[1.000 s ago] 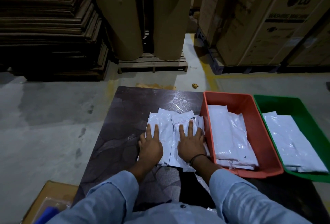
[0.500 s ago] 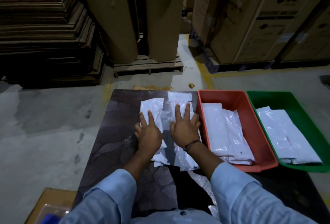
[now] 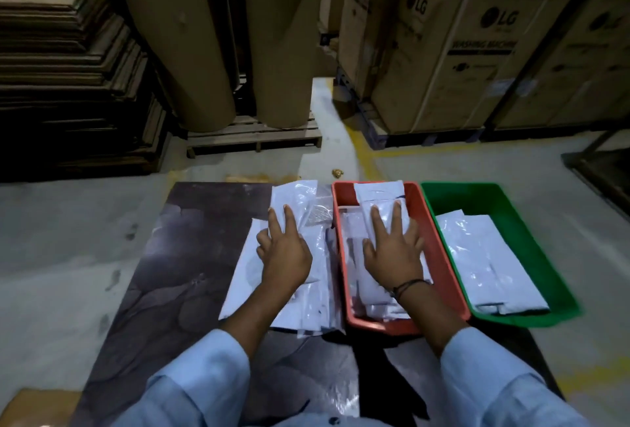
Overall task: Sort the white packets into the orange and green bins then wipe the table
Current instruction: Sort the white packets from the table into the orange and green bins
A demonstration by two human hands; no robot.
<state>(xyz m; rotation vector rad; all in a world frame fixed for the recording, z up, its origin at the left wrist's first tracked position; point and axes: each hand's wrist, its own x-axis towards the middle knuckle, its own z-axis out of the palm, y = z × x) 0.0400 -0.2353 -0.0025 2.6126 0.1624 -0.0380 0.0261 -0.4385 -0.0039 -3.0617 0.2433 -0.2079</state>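
Observation:
A loose pile of white packets [image 3: 306,293] lies on the dark table [image 3: 177,273], left of the orange bin [image 3: 439,256]. My left hand [image 3: 284,256] rests flat on the pile, two fingers stretched over the top packet [image 3: 295,196]. My right hand [image 3: 395,249] is over the orange bin, its straight fingers pressing on a white packet [image 3: 378,196] that lies across the bin's far end, above other packets [image 3: 368,293] inside. The green bin [image 3: 552,276] to the right holds a stack of white packets [image 3: 484,256].
Both bins sit at the table's right edge. A clear plastic wrapper [image 3: 341,392] lies near the table's front. Behind the table are a concrete floor, brown paper rolls on a pallet [image 3: 254,138], stacked cardboard sheets [image 3: 68,68] and large cartons [image 3: 460,51].
My right hand has moved right from the pile into the orange bin with a packet under it. My left hand has slid a packet toward the table's far edge.

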